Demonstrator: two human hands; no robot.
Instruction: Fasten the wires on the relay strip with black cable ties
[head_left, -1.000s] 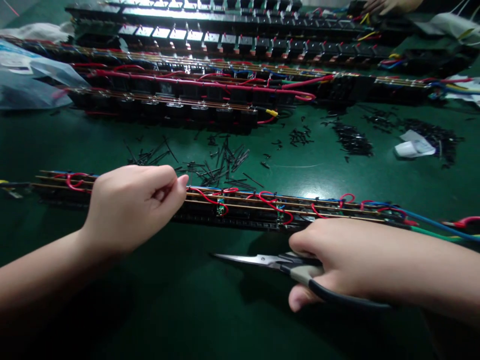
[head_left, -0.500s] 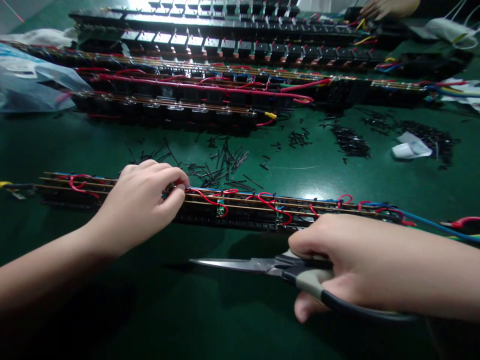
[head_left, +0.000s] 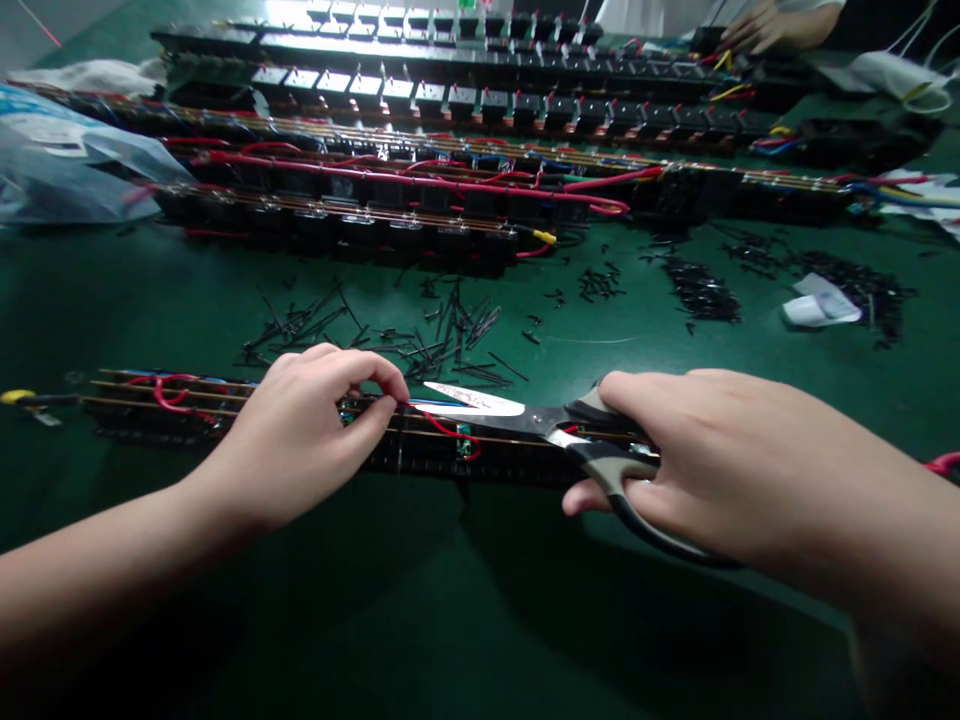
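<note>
A long black strip assembly point(head_left: 420, 456) with brass-coloured rods, red wires and small green boards lies across the green table. My left hand point(head_left: 315, 430) is over its left half, thumb and forefinger pinched together at its upper edge; what lies between the fingertips is too small to make out. My right hand point(head_left: 697, 450) grips a pair of scissors point(head_left: 540, 420) with black and grey handles. Their blades are parted and point left over the strip, with the tips close to my left fingertips. A red wire point(head_left: 442, 425) runs beneath the blades.
Black cut pieces point(head_left: 450, 335) lie scattered behind the strip, with darker piles point(head_left: 705, 288) at right near a white cup-like object point(head_left: 817, 305). Several similar assemblies point(head_left: 390, 180) fill the back. A plastic bag point(head_left: 75, 160) lies at left. Another person's hand point(head_left: 780, 25) is at the far right.
The scissors have moved up from in front of the strip to over it, and their blades have opened. My left hand stays pinched at the strip, slightly further right in view.
</note>
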